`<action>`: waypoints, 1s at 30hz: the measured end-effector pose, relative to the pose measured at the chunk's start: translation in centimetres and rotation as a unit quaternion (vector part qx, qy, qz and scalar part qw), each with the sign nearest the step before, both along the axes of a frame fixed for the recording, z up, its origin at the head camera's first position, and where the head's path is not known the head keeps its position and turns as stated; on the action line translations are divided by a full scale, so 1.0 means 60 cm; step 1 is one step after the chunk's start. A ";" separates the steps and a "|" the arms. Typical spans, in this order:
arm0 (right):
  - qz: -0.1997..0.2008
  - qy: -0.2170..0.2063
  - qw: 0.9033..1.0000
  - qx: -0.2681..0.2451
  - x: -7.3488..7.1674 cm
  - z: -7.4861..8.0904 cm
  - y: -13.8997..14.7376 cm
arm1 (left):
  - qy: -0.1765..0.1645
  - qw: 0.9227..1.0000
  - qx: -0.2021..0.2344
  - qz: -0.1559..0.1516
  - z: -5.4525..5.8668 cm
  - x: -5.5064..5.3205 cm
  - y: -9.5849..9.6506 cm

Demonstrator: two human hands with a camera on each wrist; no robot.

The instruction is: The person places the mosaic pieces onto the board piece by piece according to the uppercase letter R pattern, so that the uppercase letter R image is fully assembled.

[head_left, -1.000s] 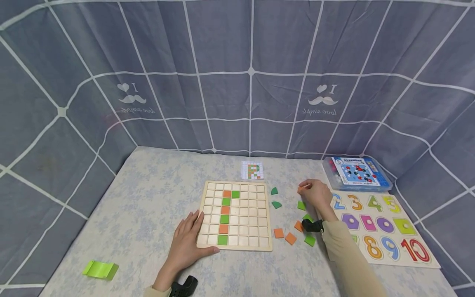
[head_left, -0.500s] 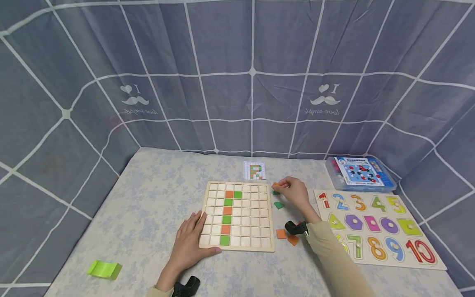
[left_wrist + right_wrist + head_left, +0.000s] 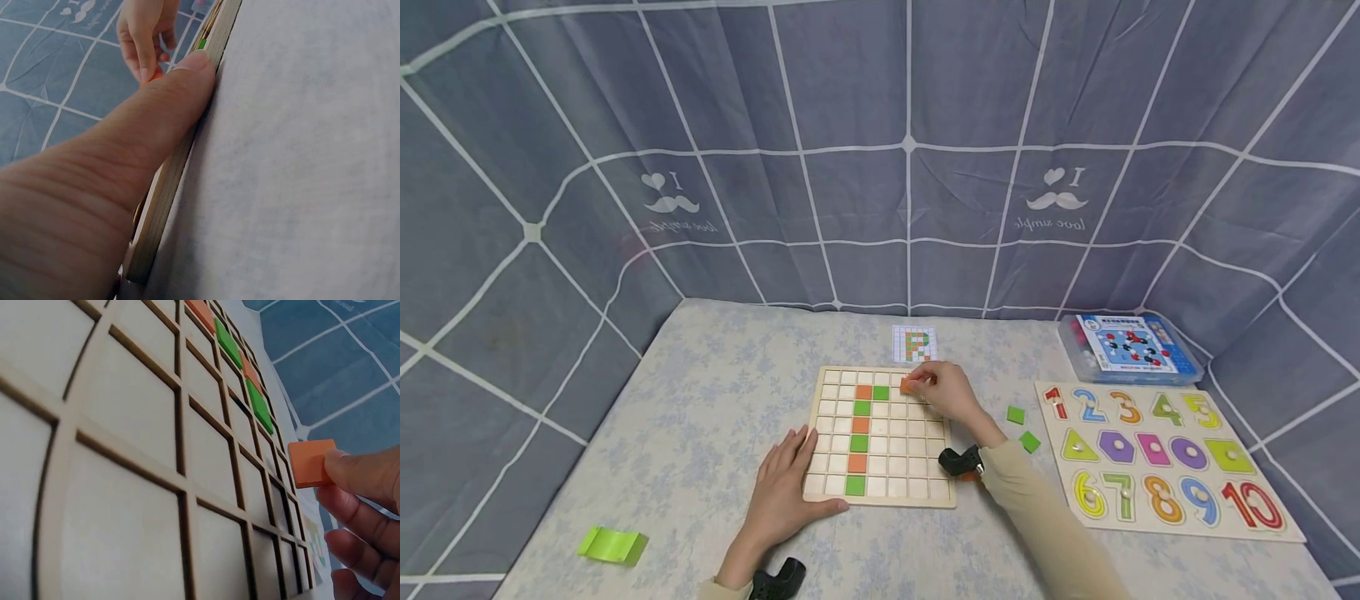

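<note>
My right hand [image 3: 952, 393] pinches an orange square tile [image 3: 307, 464] between thumb and fingertips, held over the upper right part of a wooden grid board [image 3: 898, 442]. In the right wrist view the tile looks tilted and raised off the cells. A column of alternating orange and green tiles [image 3: 860, 444] lies in the board, with one green tile [image 3: 881, 393] beside its top. At the board's lower left corner rests my left hand [image 3: 782, 483], fingers extended along the left side. Its thumb [image 3: 169, 94] lies against the front edge in the left wrist view.
A pattern card [image 3: 914, 343] lies behind the board. Right of my forearm are loose green tiles [image 3: 1016, 414]; an orange tile [image 3: 972, 476] is partly under the wrist. Farther right are a number puzzle [image 3: 1165, 462] and a plastic box [image 3: 1131, 350]. A green curved block [image 3: 613, 545] sits far left.
My right hand has carried the orange tile leftward from the loose tiles on the right to above the grid board. The left hand has stayed at the board's corner.
</note>
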State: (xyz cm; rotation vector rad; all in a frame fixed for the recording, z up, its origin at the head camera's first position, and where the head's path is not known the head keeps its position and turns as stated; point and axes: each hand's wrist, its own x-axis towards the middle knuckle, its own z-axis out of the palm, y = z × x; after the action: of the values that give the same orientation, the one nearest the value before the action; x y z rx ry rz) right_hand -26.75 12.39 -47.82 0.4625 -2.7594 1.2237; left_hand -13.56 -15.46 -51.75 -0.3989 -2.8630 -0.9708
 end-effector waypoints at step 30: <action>0.027 0.009 0.993 0.113 -0.004 -0.013 -0.020 | 0.010 1.000 -0.003 -0.001 -0.003 0.001 0.001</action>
State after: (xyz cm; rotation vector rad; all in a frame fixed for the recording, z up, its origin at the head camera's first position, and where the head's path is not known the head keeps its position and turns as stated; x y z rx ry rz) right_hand -26.99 11.17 -48.58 0.5666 -2.9009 0.9144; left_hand -13.51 -15.42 -51.91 -0.4092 -2.8481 -0.9544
